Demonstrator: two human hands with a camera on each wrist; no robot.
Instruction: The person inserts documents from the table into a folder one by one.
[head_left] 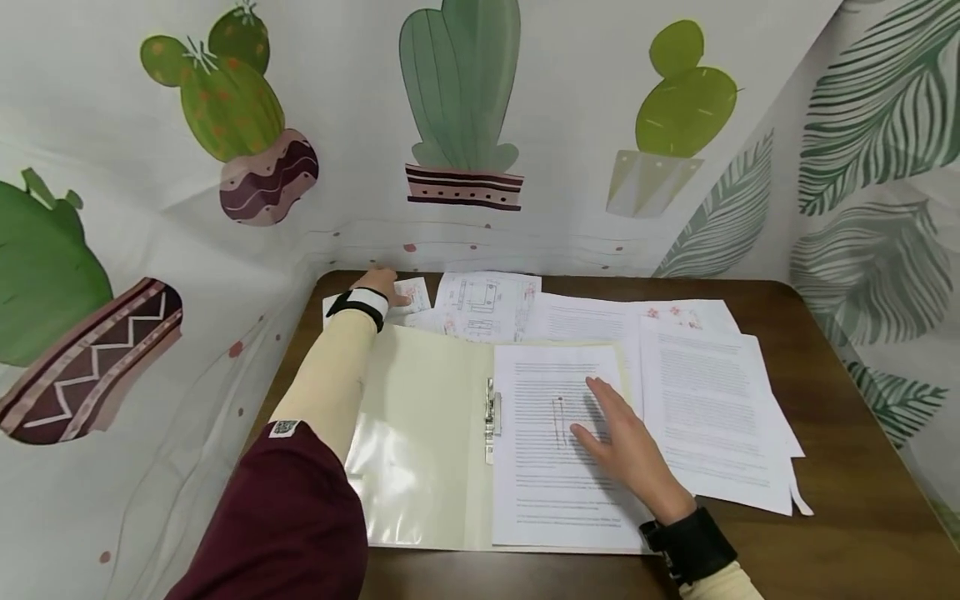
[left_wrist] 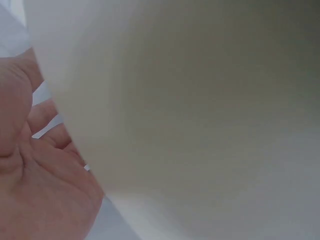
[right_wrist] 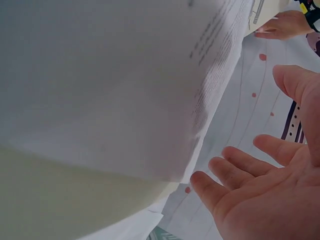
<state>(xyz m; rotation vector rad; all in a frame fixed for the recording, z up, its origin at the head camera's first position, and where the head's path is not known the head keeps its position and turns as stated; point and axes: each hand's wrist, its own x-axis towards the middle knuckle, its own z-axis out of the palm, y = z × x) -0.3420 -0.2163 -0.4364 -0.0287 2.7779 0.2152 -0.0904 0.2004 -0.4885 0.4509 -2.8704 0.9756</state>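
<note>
Left hand reaches over papers beyond the folder's top-left corner; I cannot tell its grip. The folder lies flat open, seemingly to expose its clip and right-side page. Right hand, fingers spread, grip released, is over that page; sheets lie right of the folder.

Open folder, right hand over page, left hand by papers

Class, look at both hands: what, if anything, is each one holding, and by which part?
The right hand holds nothing, lying open over the printed sheet. Whether the left hand grips a loose paper cannot be told.
</note>
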